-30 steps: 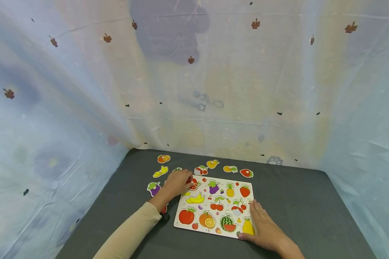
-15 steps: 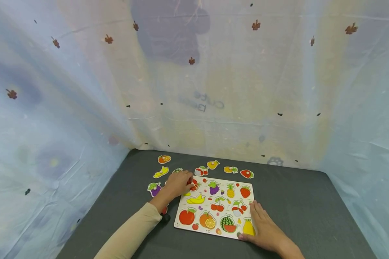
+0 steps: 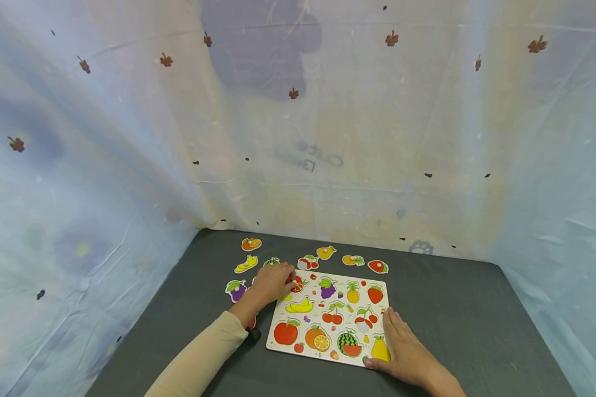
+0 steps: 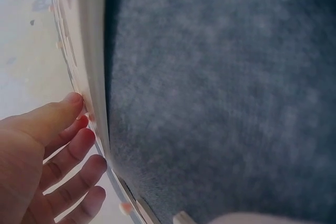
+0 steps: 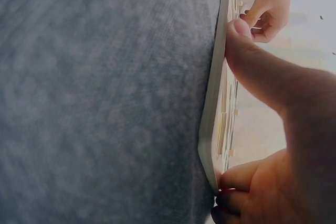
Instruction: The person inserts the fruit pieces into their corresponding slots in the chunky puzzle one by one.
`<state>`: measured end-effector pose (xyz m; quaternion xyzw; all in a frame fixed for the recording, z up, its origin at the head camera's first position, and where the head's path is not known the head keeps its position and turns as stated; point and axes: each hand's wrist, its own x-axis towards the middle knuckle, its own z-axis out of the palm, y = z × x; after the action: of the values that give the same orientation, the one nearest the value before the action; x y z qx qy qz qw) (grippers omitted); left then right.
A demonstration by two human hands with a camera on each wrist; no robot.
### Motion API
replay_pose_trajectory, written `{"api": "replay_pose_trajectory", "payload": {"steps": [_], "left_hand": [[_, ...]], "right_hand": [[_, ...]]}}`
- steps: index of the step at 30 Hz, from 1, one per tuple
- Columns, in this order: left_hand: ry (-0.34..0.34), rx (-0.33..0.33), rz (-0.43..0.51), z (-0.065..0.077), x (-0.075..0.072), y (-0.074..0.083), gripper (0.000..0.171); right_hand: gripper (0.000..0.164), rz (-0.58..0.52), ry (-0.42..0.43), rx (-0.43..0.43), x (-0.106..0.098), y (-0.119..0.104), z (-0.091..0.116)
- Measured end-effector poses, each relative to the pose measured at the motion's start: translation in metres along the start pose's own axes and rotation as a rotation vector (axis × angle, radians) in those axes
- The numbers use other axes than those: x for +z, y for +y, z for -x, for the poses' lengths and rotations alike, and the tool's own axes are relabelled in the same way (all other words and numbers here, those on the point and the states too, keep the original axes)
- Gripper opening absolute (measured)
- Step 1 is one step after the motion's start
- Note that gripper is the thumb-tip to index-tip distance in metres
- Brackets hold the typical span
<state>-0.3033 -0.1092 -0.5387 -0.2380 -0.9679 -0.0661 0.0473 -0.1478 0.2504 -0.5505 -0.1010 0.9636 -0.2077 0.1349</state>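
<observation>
A white fruit puzzle board [image 3: 302,328] lies flat on the dark table [image 3: 452,309], printed with colourful fruit pictures. My left hand [image 3: 273,282] pinches a small red fruit piece [image 3: 298,283] at the board's far left corner, partly hidden by the fingers. The left wrist view has the thumb [image 4: 73,99] and fingertips close together against the board's face. Beside the near right corner, my right hand [image 3: 408,353] rests with straight fingers along the right edge. Its thumb [image 5: 241,27] presses the board's near edge in the right wrist view.
Loose knobbed pieces lie beyond and left of the board: an orange [image 3: 251,244], bananas [image 3: 246,264], grapes [image 3: 236,290], a pear [image 3: 325,252], a pineapple [image 3: 353,260] and a strawberry [image 3: 378,267]. A patterned pale curtain [image 3: 357,138] encloses the table's back and sides.
</observation>
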Motion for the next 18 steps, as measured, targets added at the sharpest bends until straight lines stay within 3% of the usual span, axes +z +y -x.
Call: {"api": "replay_pose_trajectory", "payload": {"steps": [10,18], "left_hand": [[-0.031,-0.036,0.025,0.001,0.003,-0.004,0.023],[0.015,-0.033,0.068,0.009,0.002,-0.017,0.022]], "right_hand": [[0.138,0.001,-0.003,0.006,0.001,0.000,-0.001],[0.138,0.001,-0.011,0.014,-0.001,-0.001,0.000]]}}
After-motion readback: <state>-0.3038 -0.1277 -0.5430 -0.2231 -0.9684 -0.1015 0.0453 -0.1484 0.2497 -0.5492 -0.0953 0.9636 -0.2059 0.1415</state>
